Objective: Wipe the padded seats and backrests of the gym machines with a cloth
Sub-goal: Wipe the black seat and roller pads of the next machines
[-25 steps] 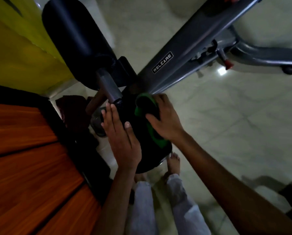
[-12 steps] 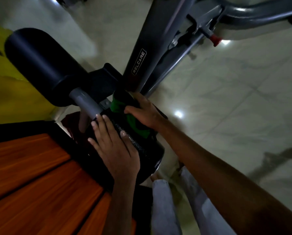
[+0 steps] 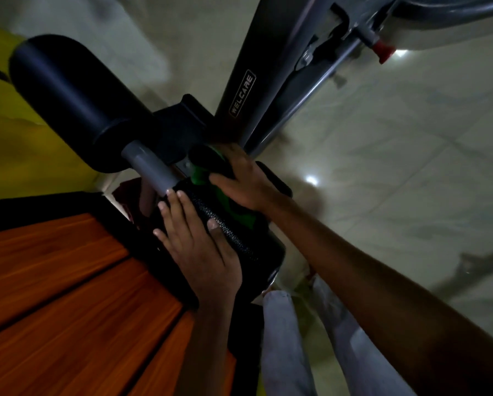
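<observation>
The pale tiled floor [image 3: 382, 172] takes up the right of the view, and an orange wood-grain panel [image 3: 53, 295] fills the lower left. The grey machine frame [image 3: 271, 61] runs diagonally from the upper right down toward the hands, with a red-tipped knob [image 3: 384, 51] on its side. A long black foam roller [image 3: 73, 101] sits on a grey bar [image 3: 150, 170] and angles from the upper left down to the middle.

The thing being wiped is the black textured pad [image 3: 233, 241], a short roll whose long axis runs from the bar end, upper left, down to the lower right. The left hand [image 3: 199, 247] lies flat on its near side, fingers fairly straight and thumb over the top, steadying it. The right hand [image 3: 245, 184] presses the green cloth [image 3: 225, 195] onto the upper far end of the pad, fingers curled over a bunch of it. The cloth sits at the bar end, so most of the pad's length lies down and toward the person from that hand. The next stroke probably calls for a pull along that axis, toward the lower right. The right hand is the nearer to that unwiped stretch.

The only legible writing is 1 label [image 3: 241, 93] on the frame, reading WELCARE.
</observation>
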`<state>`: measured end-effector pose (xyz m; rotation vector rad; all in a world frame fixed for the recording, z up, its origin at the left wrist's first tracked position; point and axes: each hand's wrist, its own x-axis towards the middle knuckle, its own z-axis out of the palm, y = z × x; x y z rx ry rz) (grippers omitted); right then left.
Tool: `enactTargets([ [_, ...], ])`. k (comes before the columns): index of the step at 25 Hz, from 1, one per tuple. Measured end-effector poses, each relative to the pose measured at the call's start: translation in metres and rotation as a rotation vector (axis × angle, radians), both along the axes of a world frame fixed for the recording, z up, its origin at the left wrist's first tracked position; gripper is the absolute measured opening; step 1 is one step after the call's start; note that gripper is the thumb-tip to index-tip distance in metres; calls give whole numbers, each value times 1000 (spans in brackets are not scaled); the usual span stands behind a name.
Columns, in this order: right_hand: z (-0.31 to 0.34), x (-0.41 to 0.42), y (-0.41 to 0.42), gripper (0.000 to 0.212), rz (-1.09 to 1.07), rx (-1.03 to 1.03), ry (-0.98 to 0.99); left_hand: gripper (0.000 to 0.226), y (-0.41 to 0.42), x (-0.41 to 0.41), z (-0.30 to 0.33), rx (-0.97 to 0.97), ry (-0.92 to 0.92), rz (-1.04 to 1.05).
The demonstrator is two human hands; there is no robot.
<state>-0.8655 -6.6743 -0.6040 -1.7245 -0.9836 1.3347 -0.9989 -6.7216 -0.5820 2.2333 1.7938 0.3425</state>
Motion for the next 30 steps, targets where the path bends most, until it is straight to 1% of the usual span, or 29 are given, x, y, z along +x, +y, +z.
enactTargets([
  [2,-4,-1,25,53,21,8,-13,55,0,-1,-1,-1,-11,-4],
  [5,-1,-3,20,52,15,-1,-25,55,-1,-4,-1,-15,-62,5],
  [9,20,1,7,48,-58,32,21,55,-4,-33,-5,-74,-313,35],
  [11,32,1,4,52,-98,102,-46,54,-5,-45,-2,-61,-409,81],
  [12,34,-2,4,56,-65,150,-123,54,-5,-45,-1,-38,-444,106],
  [14,35,-14,3,63,70,210,-291,54,-3,-30,-3,-37,-445,130],
  [15,34,-23,1,66,144,213,-382,54,-3,-22,-4,-47,-396,146],
  [17,33,-32,-12,71,171,195,-473,53,-3,-15,-8,-46,-327,163],
  [20,29,-27,-67,68,100,177,-440,51,-6,-20,-12,-52,-367,158],
  [22,29,-22,-106,64,99,181,-392,51,-7,-24,-11,-48,-419,151],
  [24,27,-21,-124,62,102,193,-360,50,-6,-25,-11,-65,-469,160],
  [27,23,-22,-92,62,101,211,-425,50,-6,-31,-13,-74,-546,175],
  [30,22,-28,-17,68,89,154,-430,51,-8,-46,-27,-78,-619,157],
])
